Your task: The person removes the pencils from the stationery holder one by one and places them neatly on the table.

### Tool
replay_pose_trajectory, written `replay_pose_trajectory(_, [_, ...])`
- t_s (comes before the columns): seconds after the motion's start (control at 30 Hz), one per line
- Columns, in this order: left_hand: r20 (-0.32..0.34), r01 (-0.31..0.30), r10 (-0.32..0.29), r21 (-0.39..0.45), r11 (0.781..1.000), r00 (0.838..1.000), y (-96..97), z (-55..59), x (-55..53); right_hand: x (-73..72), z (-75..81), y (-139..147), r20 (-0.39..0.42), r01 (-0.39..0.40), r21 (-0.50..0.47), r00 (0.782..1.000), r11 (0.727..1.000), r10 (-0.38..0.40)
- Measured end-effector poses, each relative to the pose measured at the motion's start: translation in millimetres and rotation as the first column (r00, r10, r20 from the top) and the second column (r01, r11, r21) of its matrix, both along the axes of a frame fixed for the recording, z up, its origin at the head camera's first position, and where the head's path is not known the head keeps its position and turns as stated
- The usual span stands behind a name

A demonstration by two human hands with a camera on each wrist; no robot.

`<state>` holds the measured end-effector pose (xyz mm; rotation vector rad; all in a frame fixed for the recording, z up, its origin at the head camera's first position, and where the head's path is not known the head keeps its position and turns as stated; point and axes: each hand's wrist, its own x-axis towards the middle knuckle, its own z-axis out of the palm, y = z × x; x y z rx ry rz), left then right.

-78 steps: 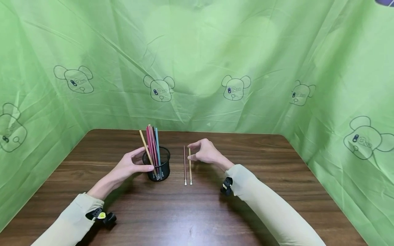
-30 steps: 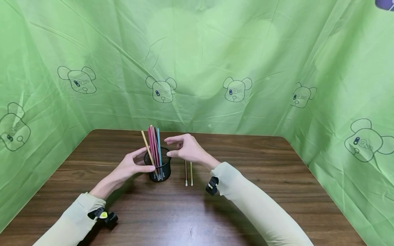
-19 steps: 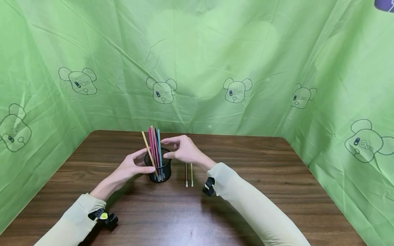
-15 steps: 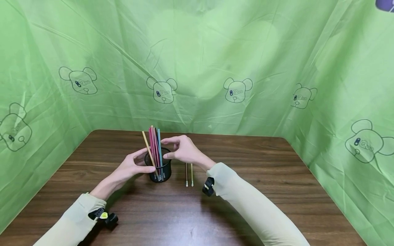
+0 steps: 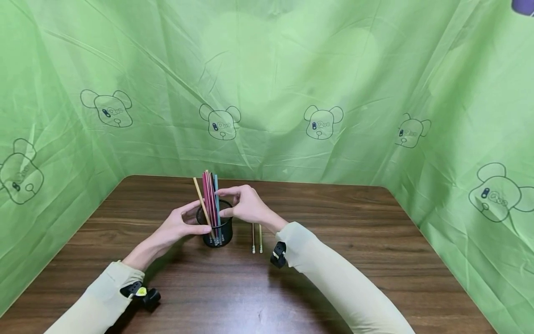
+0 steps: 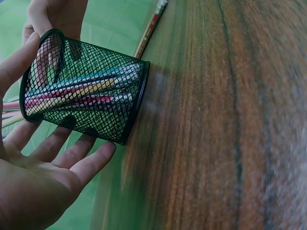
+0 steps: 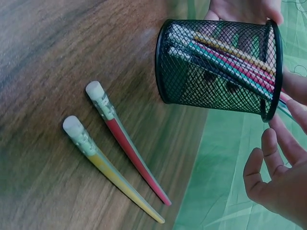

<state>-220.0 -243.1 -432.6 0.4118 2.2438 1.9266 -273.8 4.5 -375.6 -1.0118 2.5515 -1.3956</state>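
Observation:
A black mesh pencil cup (image 5: pixel 220 235) stands on the table, holding several pencils that lean to its left. My left hand (image 5: pixel 177 225) grips the cup from the left, thumb at the front of the rim and fingers behind; the left wrist view shows the fingers spread along the mesh. My right hand (image 5: pixel 249 205) reaches over the cup's right side. Its thumb and index fingertips are on the blue pencil (image 5: pixel 216 181), while its other fingers curl loosely. In the right wrist view, a red pencil (image 7: pixel 132 148) and a yellow pencil (image 7: pixel 115 177) lie beside the cup.
The brown wooden table (image 5: pixel 233 297) carries the cup and the two loose pencils, whose eraser ends face me. Green cloth (image 5: pixel 271 69) with printed animal heads hangs behind and at both sides. A black wrist device (image 5: pixel 143 297) sits on the left sleeve.
My right hand has left the two loose pencils and moved left to the cup, its thumb and index finger closing in on the blue pencil. The left hand stays on the cup.

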Motion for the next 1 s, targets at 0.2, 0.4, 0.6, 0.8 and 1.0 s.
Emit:
replay_pose_trajectory(0.2, [-0.010, 0.002, -0.002, 0.011, 1.000, 1.000, 1.1, 1.2, 0.8, -0.5, -2.7, -4.3, -0.009, 0.020, -0.012, 1.000, 1.000, -0.021])
replay_pose_trajectory(0.4, [0.001, 0.003, -0.003, 0.020, 1.000, 1.000, 1.4, 2.3, 1.7, -1.1, -5.0, -5.7, -0.023, 0.039, -0.009, 0.999, 0.999, -0.040])
replay_pose_trajectory(0.6, [-0.004, 0.008, -0.008, 0.025, 1.000, 1.000, 0.8, 3.2, 2.7, 1.4, -7.8, -7.7, 0.003, 0.038, -0.012, 0.999, 0.999, -0.038])
replay_pose_trajectory(0.8, [-0.003, 0.000, 0.000, 0.011, 1.000, 1.000, 0.3, 1.9, 1.4, 2.6, -9.2, -9.2, 0.003, 0.064, -0.049, 0.998, 0.997, -0.064])
replay_pose_trajectory(1.0, [0.010, -0.013, 0.013, 0.004, 1.000, 1.000, 0.5, -0.9, 0.7, -1.3, -6.5, -6.6, -0.059, 0.112, -0.123, 0.991, 0.986, -0.120])
